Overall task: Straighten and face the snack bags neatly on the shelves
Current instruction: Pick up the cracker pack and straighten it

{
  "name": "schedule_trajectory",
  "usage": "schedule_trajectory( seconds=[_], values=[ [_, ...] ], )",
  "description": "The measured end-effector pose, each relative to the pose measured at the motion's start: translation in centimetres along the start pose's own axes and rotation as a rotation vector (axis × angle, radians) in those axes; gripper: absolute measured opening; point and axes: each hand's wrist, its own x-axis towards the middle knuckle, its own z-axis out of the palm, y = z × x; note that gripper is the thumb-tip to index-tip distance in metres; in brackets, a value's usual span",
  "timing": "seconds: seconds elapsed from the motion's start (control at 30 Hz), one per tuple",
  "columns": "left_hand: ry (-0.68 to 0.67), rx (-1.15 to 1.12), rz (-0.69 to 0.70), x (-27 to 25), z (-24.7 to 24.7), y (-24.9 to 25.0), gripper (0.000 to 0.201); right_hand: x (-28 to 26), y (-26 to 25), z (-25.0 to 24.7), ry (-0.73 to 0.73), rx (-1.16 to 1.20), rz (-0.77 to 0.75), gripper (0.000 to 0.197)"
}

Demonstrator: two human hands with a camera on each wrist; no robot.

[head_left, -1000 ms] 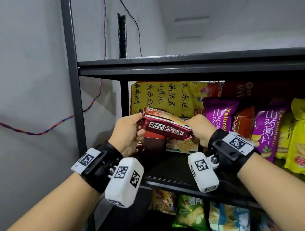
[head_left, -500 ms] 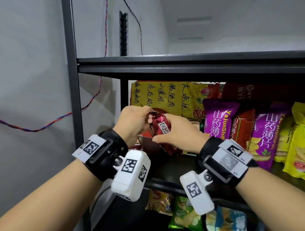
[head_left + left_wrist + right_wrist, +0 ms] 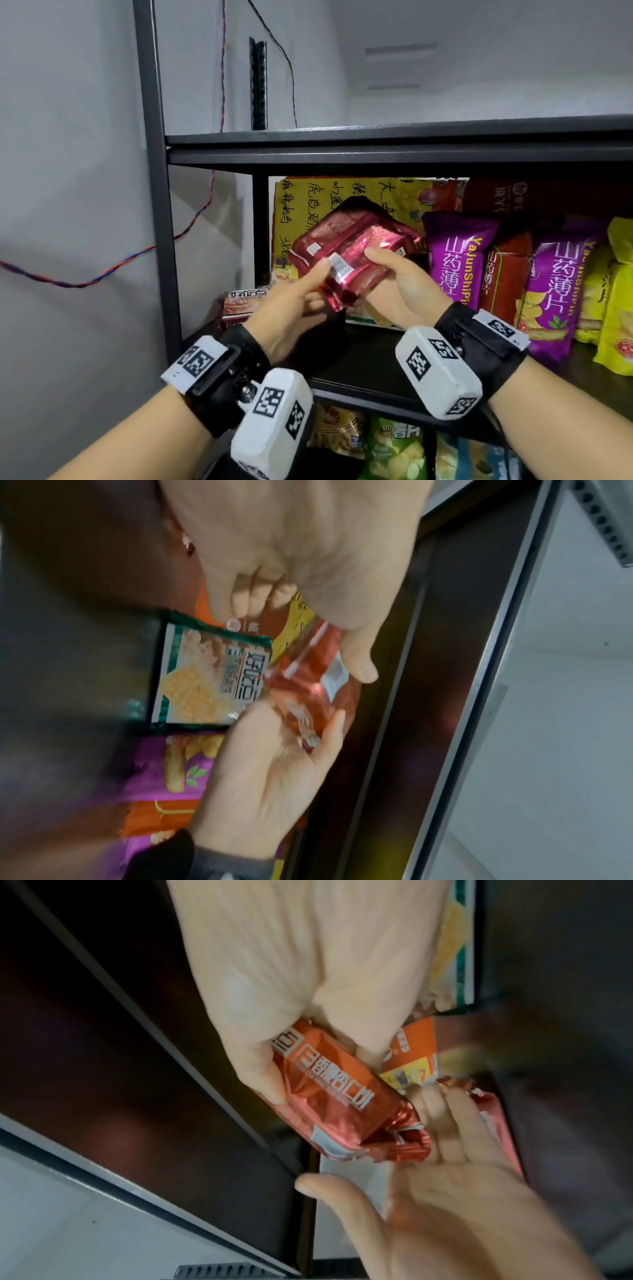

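Head: red bag (image 3: 352,246) before stocked shelf (image 3: 363,356)

Both arms reach up and forward, side by side. The right hand (image 3: 402,291) grips the red snack bag (image 3: 352,240), thumb in front, fingers behind. The left hand (image 3: 291,308) pinches its lower left end, thumb on the near side.

packet (image 3: 346,246) before middle shelf (image 3: 370,363), standing bags (image 3: 455,260) to its right, more bags (image 3: 394,448) below
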Motion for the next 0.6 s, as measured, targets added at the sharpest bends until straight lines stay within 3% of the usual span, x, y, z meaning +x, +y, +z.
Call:
schedule_trajectory(
  seconds=[0.07,0.17,0.27,0.43,0.6],
  values=[
    [-0.004,-0.071,0.092,0.2,1.1,-0.3,0.053,-0.2,0.9,0.2,-0.066,-0.002,0.032,0.042],
    [0.105,-0.046,0.258,0.4,1.4,-0.1,0.031,-0.6,1.2,-0.3,-0.093,-0.008,0.023,0.029],
    [0.14,0.116,0.417,0.4,0.1,0.1,0.038,-1.3,-0.2,-1.3,-0.035,-0.16,-0.065,0.043],
    [0.091,0.361,0.655,0.5,-1.4,0.3,0.06,-2.2,-2.1,-1.7,-0.045,-0.748,-0.237,0.046],
    [0.047,0.368,0.702,0.4,-1.7,0.6,0.066,-2.6,-2.2,-1.1,-0.098,-0.863,-0.286,0.034]
  ],
)
